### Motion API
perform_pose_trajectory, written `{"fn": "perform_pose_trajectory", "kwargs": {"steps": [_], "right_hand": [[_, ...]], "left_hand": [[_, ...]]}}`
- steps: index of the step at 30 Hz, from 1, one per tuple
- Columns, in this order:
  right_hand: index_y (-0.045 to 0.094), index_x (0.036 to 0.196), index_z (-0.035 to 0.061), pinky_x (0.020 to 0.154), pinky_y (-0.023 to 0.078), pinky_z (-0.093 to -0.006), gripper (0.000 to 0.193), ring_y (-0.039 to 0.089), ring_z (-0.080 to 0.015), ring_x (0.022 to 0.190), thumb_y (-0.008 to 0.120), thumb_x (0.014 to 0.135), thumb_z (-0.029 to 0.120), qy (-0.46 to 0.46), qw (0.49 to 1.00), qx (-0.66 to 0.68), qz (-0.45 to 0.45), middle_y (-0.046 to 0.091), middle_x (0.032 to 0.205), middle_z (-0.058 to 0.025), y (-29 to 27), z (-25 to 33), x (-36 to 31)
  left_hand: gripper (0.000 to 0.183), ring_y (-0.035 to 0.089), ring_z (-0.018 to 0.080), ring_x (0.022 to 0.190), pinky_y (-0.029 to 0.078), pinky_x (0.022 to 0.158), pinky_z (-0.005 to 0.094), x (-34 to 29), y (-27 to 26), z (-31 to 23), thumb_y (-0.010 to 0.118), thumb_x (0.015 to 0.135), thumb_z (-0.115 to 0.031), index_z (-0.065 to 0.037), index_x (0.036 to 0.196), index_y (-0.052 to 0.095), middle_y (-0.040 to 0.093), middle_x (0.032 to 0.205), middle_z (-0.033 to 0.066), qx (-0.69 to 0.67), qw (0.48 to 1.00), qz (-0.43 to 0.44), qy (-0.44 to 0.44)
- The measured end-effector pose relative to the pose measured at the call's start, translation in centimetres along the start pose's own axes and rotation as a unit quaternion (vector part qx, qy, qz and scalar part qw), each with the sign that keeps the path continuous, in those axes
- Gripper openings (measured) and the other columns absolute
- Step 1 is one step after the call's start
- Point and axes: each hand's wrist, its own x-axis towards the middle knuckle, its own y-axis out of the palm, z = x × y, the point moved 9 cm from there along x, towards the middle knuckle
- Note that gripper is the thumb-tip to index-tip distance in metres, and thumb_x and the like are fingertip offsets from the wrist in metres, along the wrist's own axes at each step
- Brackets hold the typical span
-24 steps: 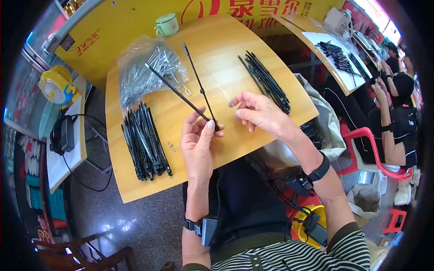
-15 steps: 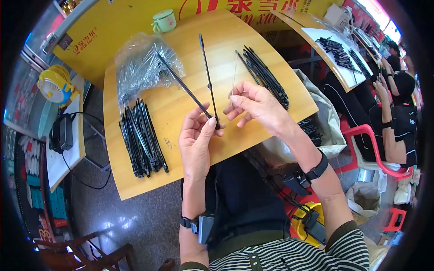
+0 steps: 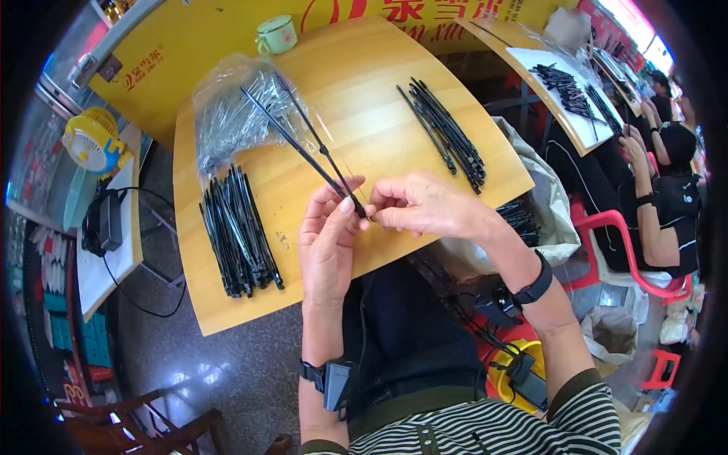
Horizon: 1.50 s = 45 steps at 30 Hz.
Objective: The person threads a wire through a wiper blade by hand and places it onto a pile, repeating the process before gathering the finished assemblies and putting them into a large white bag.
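Two slim black rods (image 3: 292, 142), one with a small collar partway along, fan out up and left from my left hand (image 3: 326, 246). That hand is closed, its thumb pressing their lower ends against the fingers. My right hand (image 3: 434, 206) is pinched closed at those same ends, its fingertips meeting my left fingers. A thin, pale strand (image 3: 353, 176) shows faintly beside the rods; its lower end is hidden at the right fingertips. Left of my hands, a bundle of black rods (image 3: 236, 235) lies on the wooden table (image 3: 364, 76). Another black bundle (image 3: 447, 133) lies farther right.
A clear plastic bag of strips (image 3: 243, 110) and a green mug (image 3: 276, 35) occupy the table's far left. An open sack (image 3: 557, 220) with black pieces stands by the right edge. Farther right, a person in black (image 3: 667, 205) works at another table. A yellow fan (image 3: 92, 140) stands left.
My right hand has moved left and down, bringing the thin strand to the rods' lower ends. The rods have tilted left and drawn closer together.
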Motion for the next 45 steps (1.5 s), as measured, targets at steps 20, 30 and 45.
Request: {"fn": "perform_pose_trajectory", "kwargs": {"steps": [20,30,45], "right_hand": [[0.049,0.094,-0.0019,0.053,0.051,-0.0246,0.013,0.062,-0.0156,0.063,0.049,0.089,0.01,-0.042,0.967,0.212,-0.135,0.059,0.077,-0.0105,-2.4,-0.6,0.1],[0.05,0.092,0.0024,0.056,0.051,-0.0231,0.016,0.061,-0.0127,0.073,0.049,0.091,0.018,-0.076,0.949,0.247,-0.18,0.059,0.084,-0.0081,-3.4,-0.5,0.5],[0.053,0.092,0.0053,0.061,0.05,-0.0229,0.013,0.057,-0.0104,0.079,0.052,0.09,0.018,-0.055,0.917,0.379,-0.11,0.059,0.087,-0.0038,-2.1,-1.1,1.3]], "left_hand": [[0.032,0.058,0.0151,0.082,0.047,0.068,0.0229,-0.2,-0.1,0.6,0.054,0.086,-0.003,-0.001,0.118,0.048,0.055,0.094,0.0047,0.028,0.999,-0.004,-0.02],[0.039,0.059,0.0155,0.081,0.048,0.07,0.0238,-0.2,0.3,0.5,0.058,0.084,-0.002,-0.001,0.121,0.044,0.053,0.088,0.0039,0.049,0.999,-0.003,-0.016],[0.038,0.057,0.0128,0.075,0.047,0.069,0.0232,-0.2,0.2,0.8,0.058,0.084,-0.002,-0.001,0.12,0.045,0.054,0.086,0.0042,0.052,0.998,-0.002,-0.03]]}}
